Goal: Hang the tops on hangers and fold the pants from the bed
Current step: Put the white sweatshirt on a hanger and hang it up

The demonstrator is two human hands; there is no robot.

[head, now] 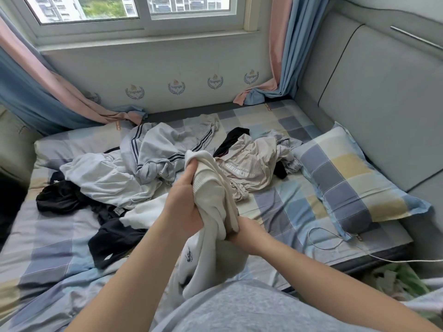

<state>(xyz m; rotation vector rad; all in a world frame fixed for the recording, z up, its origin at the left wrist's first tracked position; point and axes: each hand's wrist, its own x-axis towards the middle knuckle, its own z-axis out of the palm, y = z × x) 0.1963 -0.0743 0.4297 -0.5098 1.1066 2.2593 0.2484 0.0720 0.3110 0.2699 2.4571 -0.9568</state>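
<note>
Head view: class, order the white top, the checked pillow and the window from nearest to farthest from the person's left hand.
1. White top: gripped in the left hand.
2. Checked pillow: right, on the bed.
3. Window: far wall, above.

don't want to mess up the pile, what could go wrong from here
The left hand and right hand grip the white top bunched up, so it may reach a hanger twisted. What looks like its sleeve lies over a black garment and could drag it along. No hanger is in view.
</note>
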